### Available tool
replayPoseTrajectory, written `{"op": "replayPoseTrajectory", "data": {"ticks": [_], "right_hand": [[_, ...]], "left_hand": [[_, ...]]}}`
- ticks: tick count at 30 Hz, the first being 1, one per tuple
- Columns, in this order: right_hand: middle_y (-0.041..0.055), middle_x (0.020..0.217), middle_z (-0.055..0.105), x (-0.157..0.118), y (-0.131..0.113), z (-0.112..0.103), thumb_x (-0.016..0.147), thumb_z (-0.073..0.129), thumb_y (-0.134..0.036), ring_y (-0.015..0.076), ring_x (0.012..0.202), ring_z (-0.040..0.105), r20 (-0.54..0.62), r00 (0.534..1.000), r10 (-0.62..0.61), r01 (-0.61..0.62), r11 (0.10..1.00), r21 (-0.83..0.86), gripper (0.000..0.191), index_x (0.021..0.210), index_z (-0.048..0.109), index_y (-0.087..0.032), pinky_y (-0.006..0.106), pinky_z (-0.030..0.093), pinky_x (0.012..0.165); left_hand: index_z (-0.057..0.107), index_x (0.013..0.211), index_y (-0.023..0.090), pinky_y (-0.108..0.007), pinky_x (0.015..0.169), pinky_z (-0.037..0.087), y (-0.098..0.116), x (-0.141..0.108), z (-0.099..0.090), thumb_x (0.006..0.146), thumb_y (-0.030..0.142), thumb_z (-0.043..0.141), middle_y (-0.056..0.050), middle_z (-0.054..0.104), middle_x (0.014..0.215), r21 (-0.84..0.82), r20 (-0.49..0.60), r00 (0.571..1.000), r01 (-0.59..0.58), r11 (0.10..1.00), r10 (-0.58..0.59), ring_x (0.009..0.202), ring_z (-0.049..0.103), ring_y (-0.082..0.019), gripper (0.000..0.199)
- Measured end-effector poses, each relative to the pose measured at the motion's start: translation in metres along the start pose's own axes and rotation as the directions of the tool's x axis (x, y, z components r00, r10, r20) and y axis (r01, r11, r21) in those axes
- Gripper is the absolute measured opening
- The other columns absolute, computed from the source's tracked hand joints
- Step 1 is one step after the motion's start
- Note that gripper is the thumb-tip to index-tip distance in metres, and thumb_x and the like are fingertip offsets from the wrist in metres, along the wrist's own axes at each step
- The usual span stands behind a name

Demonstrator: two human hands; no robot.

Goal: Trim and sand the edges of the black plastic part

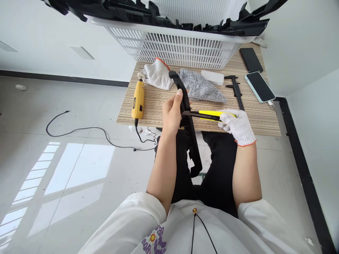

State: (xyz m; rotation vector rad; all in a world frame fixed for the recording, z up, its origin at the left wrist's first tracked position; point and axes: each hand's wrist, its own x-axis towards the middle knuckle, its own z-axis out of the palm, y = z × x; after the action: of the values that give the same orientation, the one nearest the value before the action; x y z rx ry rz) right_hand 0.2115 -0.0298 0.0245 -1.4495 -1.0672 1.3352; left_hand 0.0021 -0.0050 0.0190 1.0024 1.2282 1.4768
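My bare left hand [172, 112] grips a long black plastic part [194, 150] near its upper end, the thumb lying on top. The part hangs tilted over the table's front edge, its lower end above my lap. In a white knitted glove with an orange cuff, my right hand [236, 125] is closed around a yellow and black utility knife [210, 115]. The knife points left, and its blade meets the part just beside my left fingers. Whether the edge is pressing into the plastic I cannot tell.
On the wooden table [156, 116] lie a yellow rotary tool [138, 99], a white glove [159, 74], a grey cloth [200, 85], a white block [212, 77], black calipers [235, 91] and two phones [260, 87]. Behind stands a white basket [182, 47] with black parts [127, 14]. A cable [106, 135] crosses the floor.
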Motion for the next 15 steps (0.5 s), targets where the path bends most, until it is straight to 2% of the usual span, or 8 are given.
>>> {"op": "replayPoseTrajectory", "data": {"ticks": [4, 8, 11, 15], "right_hand": [[-0.0020, 0.051, 0.050, 0.0000, -0.0004, -0.0003, 0.071, 0.075, -0.040, 0.0068, 0.043, 0.045, -0.085, 0.996, -0.035, 0.040, 0.998, 0.047, 0.025, 0.074, 0.065, -0.018, 0.016, 0.024, 0.036], [-0.0023, 0.050, 0.050, -0.0002, -0.0019, -0.0022, 0.068, 0.077, -0.034, 0.0069, 0.042, 0.044, 0.027, 0.999, 0.029, -0.028, 0.999, -0.017, 0.021, 0.078, 0.070, -0.016, 0.016, 0.022, 0.035], [-0.0020, 0.050, 0.051, -0.0003, -0.0018, -0.0042, 0.069, 0.076, -0.033, 0.0064, 0.041, 0.043, 0.066, 0.996, 0.063, -0.058, 0.996, -0.072, 0.023, 0.083, 0.073, -0.015, 0.016, 0.022, 0.035], [-0.0007, 0.053, 0.055, -0.0001, 0.0013, -0.0043, 0.070, 0.077, -0.031, 0.0063, 0.043, 0.043, 0.092, 0.995, 0.043, -0.035, 0.995, -0.089, 0.024, 0.086, 0.074, -0.015, 0.016, 0.024, 0.036]], "left_hand": [[0.076, 0.090, 0.023, -0.022, 0.051, 0.043, -0.0017, 0.0006, 0.0000, 0.091, 0.059, 0.059, 0.000, 0.064, 0.066, 0.022, 0.000, 1.000, 0.004, 1.000, -0.004, 0.062, 0.062, -0.012, 0.040], [0.074, 0.083, 0.022, -0.022, 0.052, 0.043, -0.0047, 0.0009, 0.0001, 0.086, 0.056, 0.068, 0.001, 0.062, 0.066, 0.013, -0.004, 0.998, -0.057, 0.998, 0.057, 0.061, 0.060, -0.012, 0.035], [0.073, 0.084, 0.022, -0.022, 0.052, 0.042, -0.0053, 0.0013, 0.0005, 0.081, 0.054, 0.074, 0.002, 0.060, 0.065, 0.015, -0.020, 0.996, -0.084, 0.996, 0.084, 0.061, 0.058, -0.011, 0.032], [0.068, 0.078, 0.022, -0.022, 0.049, 0.042, -0.0034, 0.0009, 0.0014, 0.085, 0.057, 0.069, 0.002, 0.056, 0.061, 0.024, -0.038, 0.997, -0.062, 0.998, 0.063, 0.056, 0.055, -0.011, 0.036]]}}
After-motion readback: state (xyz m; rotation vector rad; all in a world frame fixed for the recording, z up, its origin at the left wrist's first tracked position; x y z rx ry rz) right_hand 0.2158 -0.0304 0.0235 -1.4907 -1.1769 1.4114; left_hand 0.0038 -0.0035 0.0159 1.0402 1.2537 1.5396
